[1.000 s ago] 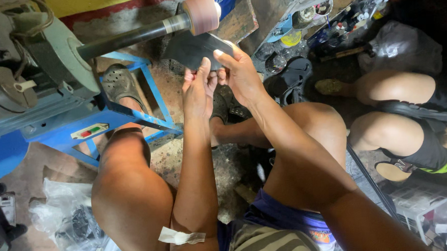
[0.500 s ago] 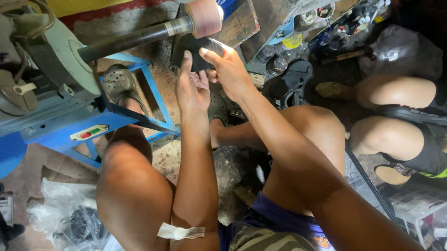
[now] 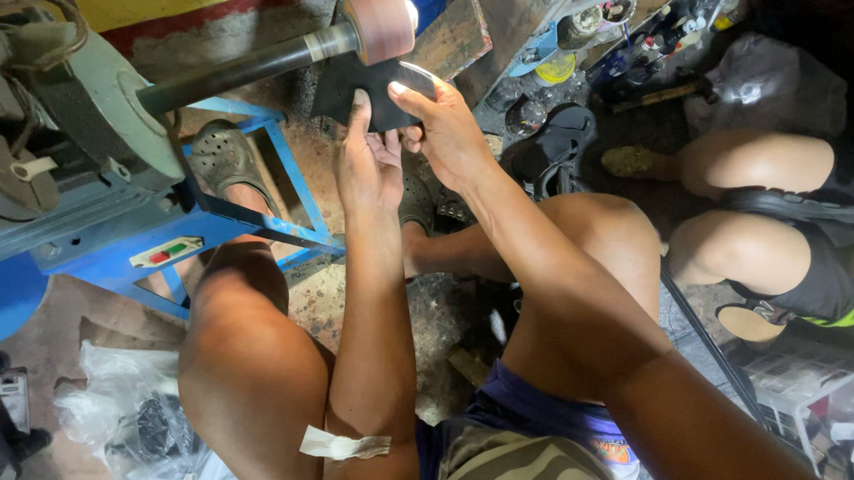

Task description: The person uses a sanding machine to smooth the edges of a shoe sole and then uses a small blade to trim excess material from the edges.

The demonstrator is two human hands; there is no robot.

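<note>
A dark sole [image 3: 360, 91], flat and black, is being pressed up against the pink sanding drum [image 3: 382, 22], sitting just below and touching it. Both hands are gripping the sole: the left hand [image 3: 368, 166] is holding it from beneath the drum, fingers together and extended up along its face, thumb tucked behind where it cannot be seen. The right hand [image 3: 447, 130] is clamping the sole's edge just right of the drum, its index finger lying along the top rim and the other fingers curled around the back.

The drum is riding on the end of a dark shaft [image 3: 232, 72] that is running left from it into a grey motor [image 3: 73, 120], which is sitting on a blue frame [image 3: 256, 222] below and left of the drum. A grey clog [image 3: 225, 157] on the person's foot is resting inside that frame, lower left of the drum. A white bandage [image 3: 344, 446] is showing on the left forearm, far below the drum near the bottom edge.

Right of the drum, a black sandal [image 3: 561, 141] is lying on the floor beside small pots and tins [image 3: 558, 65]. Farther right, another person's bare legs [image 3: 747, 200] are folded on the ground. Plastic bags [image 3: 121, 421] are lying well below and left of the drum.
</note>
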